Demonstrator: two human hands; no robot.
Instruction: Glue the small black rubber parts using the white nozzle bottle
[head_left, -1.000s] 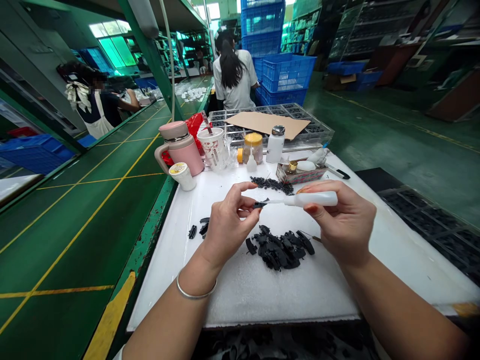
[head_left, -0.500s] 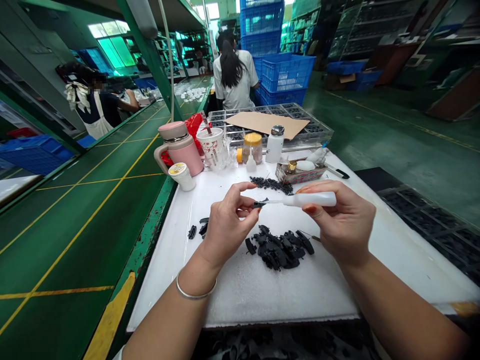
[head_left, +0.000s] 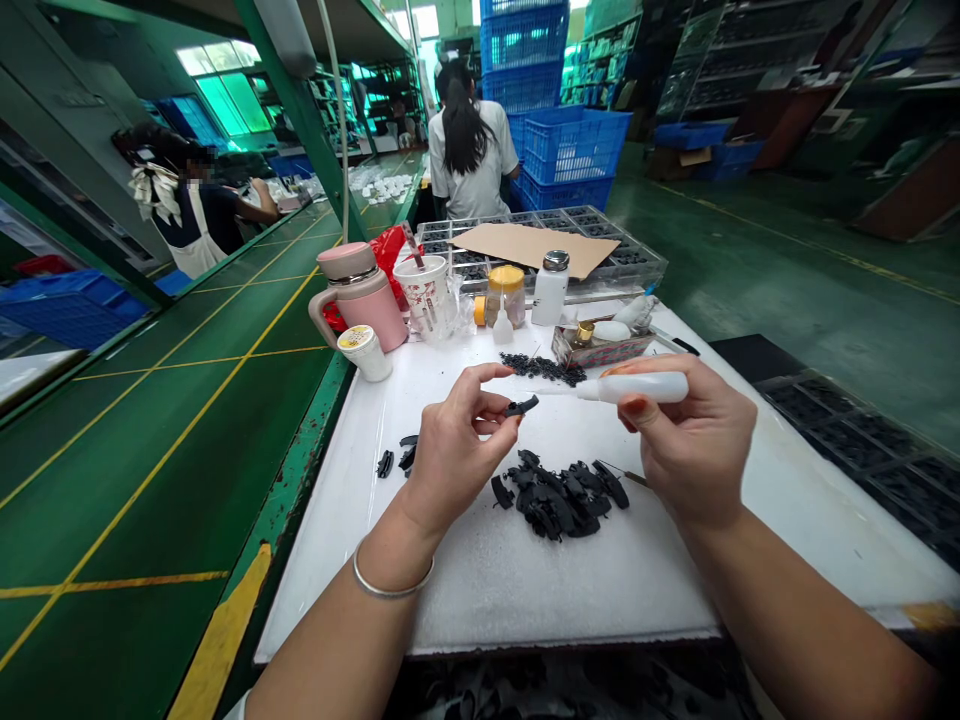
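1. Above the worktop (head_left: 570,600), head view: left hand (head_left: 461,450), nearly closed, thumb and a finger pinching one small dark part (head_left: 523,407); forefinger raised. Silver bangle (head_left: 391,594) at the wrist.
2. Opposite: right hand (head_left: 694,435), fingers and thumb wrapped about a white squeeze bottle (head_left: 651,387), held almost level, its thin nozzle directed toward the dark part; the tip is too faint to tell whether it touches.
3. Below the hands: heap of dark curved parts (head_left: 562,500), lying loose; a thin tool (head_left: 634,478) at its right side.
4. Left of the left hand: a few similar pieces (head_left: 385,464), partly hidden.
5. Beyond the hands: scatter of tiny black bits (head_left: 544,369).
6. Along the far edge, left to right: pink mug (head_left: 375,312), with a white tub (head_left: 365,355) before it; patterned cup (head_left: 424,295) with straw; yellow-lidded jar (head_left: 506,292), small dropper bottle (head_left: 503,327) in front; white metal-capped bottle (head_left: 551,294); open box (head_left: 611,355) of small containers.
7. Behind these: compartmented tray (head_left: 651,270), cardboard sheet (head_left: 536,247) on top.
8. Background: stacked blue crates (head_left: 574,147); two people (head_left: 472,150), one in white, one aproned.
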